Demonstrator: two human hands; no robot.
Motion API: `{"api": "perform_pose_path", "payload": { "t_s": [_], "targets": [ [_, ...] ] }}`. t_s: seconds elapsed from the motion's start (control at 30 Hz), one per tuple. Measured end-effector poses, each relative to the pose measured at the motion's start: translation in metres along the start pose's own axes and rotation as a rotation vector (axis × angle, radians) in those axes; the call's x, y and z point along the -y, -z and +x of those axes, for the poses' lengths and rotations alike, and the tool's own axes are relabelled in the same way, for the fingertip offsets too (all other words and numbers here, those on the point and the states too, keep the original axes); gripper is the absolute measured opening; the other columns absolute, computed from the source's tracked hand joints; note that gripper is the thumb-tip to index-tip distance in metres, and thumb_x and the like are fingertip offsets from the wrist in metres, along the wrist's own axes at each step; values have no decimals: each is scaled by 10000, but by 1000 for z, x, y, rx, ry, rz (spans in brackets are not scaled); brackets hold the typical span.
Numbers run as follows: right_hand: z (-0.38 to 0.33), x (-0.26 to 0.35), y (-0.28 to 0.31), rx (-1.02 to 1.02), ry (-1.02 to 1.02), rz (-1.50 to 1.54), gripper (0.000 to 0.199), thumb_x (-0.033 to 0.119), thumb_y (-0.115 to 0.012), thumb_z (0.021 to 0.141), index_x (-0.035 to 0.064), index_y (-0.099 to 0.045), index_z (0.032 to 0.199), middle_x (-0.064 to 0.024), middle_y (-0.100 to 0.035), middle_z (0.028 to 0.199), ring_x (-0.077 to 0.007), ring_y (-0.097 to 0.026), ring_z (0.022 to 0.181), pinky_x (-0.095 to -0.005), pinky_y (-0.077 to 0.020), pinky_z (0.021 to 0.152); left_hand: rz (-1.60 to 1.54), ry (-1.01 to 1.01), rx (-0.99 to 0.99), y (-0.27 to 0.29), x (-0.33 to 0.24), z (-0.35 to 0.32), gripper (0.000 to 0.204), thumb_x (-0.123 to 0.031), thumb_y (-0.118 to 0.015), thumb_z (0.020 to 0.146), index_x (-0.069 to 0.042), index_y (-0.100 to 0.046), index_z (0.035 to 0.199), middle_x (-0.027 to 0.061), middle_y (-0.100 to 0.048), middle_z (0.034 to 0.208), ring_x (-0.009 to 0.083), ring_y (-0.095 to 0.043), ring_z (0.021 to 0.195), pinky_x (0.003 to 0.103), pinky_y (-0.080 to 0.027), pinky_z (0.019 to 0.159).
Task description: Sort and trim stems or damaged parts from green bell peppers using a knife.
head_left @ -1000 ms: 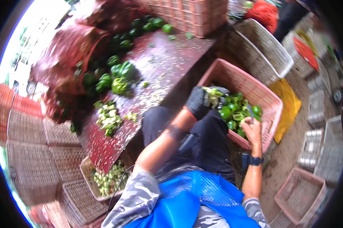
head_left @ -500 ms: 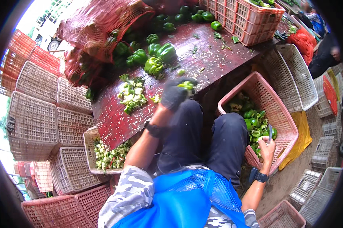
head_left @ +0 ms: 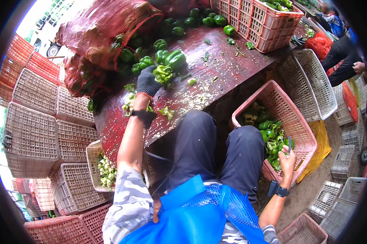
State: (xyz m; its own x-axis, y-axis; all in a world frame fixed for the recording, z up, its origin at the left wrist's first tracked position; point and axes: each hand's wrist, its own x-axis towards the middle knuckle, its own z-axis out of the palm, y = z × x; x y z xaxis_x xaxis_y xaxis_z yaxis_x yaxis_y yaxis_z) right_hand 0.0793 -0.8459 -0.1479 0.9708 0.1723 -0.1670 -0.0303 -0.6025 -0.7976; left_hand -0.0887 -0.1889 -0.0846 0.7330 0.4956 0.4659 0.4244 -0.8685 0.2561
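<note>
My left hand [head_left: 148,82], in a dark glove, reaches over the table among the green bell peppers. Its fingers look stretched out, against or right beside a pale green bell pepper [head_left: 163,74], with a darker bell pepper [head_left: 146,62] by the fingertips. Part of the fingers is hidden. Under that wrist lie pale pepper cores [head_left: 128,106]. Bare and closed, my right hand [head_left: 287,162] grips a knife [head_left: 290,143], blade upward, above the pink crate [head_left: 291,106]. Cut green peppers [head_left: 273,132] lie inside this crate.
A red mesh sack [head_left: 106,30] of peppers slumps on the dark red table [head_left: 216,61], which is strewn with seeds. An orange crate [head_left: 258,24] stands at its far end. Left of my legs, a pale crate [head_left: 94,179] holds cores. Stacked crates [head_left: 31,130] line the left; another person [head_left: 342,53] stands far right.
My left hand has moved left and away from me, from above my knee to the peppers; the pale green piece it held is out of it. My right hand keeps the knife at the crate.
</note>
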Motion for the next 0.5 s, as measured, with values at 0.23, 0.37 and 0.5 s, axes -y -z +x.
{"api": "perform_pose_path", "payload": {
  "t_s": [0.23, 0.37, 0.5],
  "targets": [
    [-9, 6, 4, 19, -49, 103, 362, 65, -701, 864, -53, -646, 1202, -127, -699, 955, -125, -631, 645, -259, -531, 567, -37, -107, 177, -22, 10, 20, 818, -108, -816, 658, -84, -515, 1419, 223, -595, 1303, 396, -578, 1210, 405, -455, 1086],
    [-6, 2, 2, 43, -69, 69, 353, 76, -699, 873, -55, -647, 1196, -117, -695, 950, -119, -629, 648, -253, -536, 571, -275, -40, 345, 7, 8, 7, 955, -91, -873, 572, -74, -489, 1447, 199, -593, 1351, 339, -582, 1237, 381, -456, 1086],
    [0, 5, -4, 71, -54, 113, 351, 101, -703, 894, -66, -648, 1197, -117, -701, 968, -121, -639, 646, -253, -539, 574, -322, 228, 216, 27, 19, 17, 571, -104, -819, 661, -16, -674, 1207, 155, -754, 981, 286, -733, 906, 359, -569, 848]
  ]
}}
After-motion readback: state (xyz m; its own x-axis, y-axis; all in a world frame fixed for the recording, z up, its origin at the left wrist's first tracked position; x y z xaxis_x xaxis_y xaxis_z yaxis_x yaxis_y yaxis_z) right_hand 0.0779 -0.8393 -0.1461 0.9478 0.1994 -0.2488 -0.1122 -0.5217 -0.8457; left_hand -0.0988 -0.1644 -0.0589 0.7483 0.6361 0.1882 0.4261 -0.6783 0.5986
